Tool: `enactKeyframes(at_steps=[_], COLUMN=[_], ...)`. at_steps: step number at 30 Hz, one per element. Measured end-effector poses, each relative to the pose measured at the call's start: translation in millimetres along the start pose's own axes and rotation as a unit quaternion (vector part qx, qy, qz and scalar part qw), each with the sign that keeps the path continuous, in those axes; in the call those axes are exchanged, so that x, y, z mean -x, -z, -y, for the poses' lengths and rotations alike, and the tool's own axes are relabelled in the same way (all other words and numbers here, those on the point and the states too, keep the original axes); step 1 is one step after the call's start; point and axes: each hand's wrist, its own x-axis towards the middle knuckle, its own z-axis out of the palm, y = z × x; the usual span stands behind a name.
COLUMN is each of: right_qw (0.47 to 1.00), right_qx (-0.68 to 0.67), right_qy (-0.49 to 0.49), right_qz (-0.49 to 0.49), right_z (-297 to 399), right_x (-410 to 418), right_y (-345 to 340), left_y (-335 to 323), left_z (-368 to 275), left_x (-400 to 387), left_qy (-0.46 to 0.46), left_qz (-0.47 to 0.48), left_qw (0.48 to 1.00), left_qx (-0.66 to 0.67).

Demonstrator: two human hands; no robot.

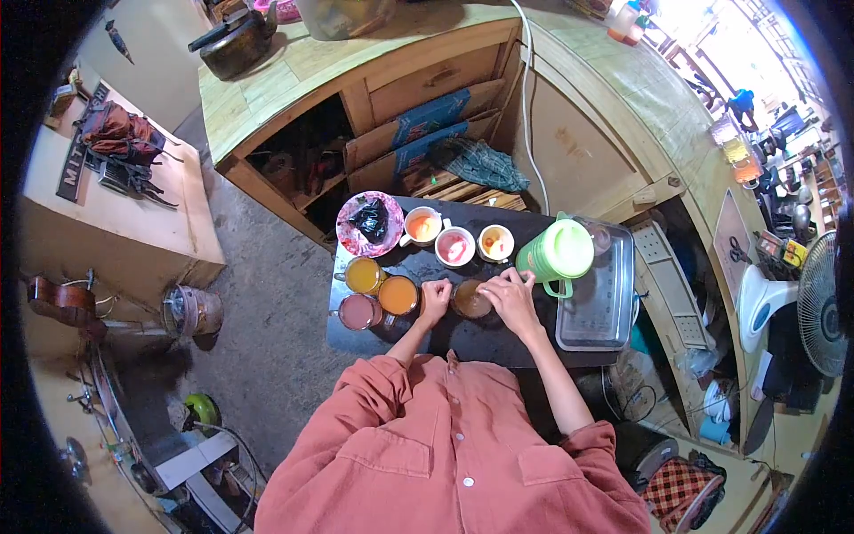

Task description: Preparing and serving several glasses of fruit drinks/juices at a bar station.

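My right hand is over the right rim of a glass mug of brownish drink; whether its fingers grip something is hidden. My left hand is curled on the dark table, just left of that mug. Beside it stand glass mugs of orange drink, yellow drink and pinkish drink. Behind are white cups with orange, pink and yellowish contents. A lidded green pitcher stands at the right.
A clear plastic tray lies at the table's right end. At the back left, a floral plate holds a black plastic bag. A wooden counter with open shelves curves behind the table; a white cable hangs down it.
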Motion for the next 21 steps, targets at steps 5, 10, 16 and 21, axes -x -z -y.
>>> enactKeyframes(at_steps=[5, 10, 16, 21], right_qw=[0.999, 0.998, 0.996, 0.993], right_qx=[-0.04, -0.018, -0.041, -0.061], right_qy=[0.021, -0.014, -0.068, -0.096], right_qz=[0.003, -0.061, -0.05, -0.029], right_z=[-4.4, 2.1, 2.5, 3.4], right_x=[7.5, 10.4, 12.4, 11.7], right_y=[-8.1, -11.1, -13.2, -7.9], left_y=[-2.4, -0.6, 1.0, 1.0], left_z=[-6.4, -3.4, -1.7, -5.9], left_x=[-1.1, -0.2, -0.6, -0.4], left_qy=[-0.016, -0.008, 0.001, -0.003], left_qz=[-0.007, -0.007, 0.004, 0.002], left_qw=[1.0, 1.0, 1.0, 1.0], left_qx=[-0.001, 0.005, -0.024, -0.015])
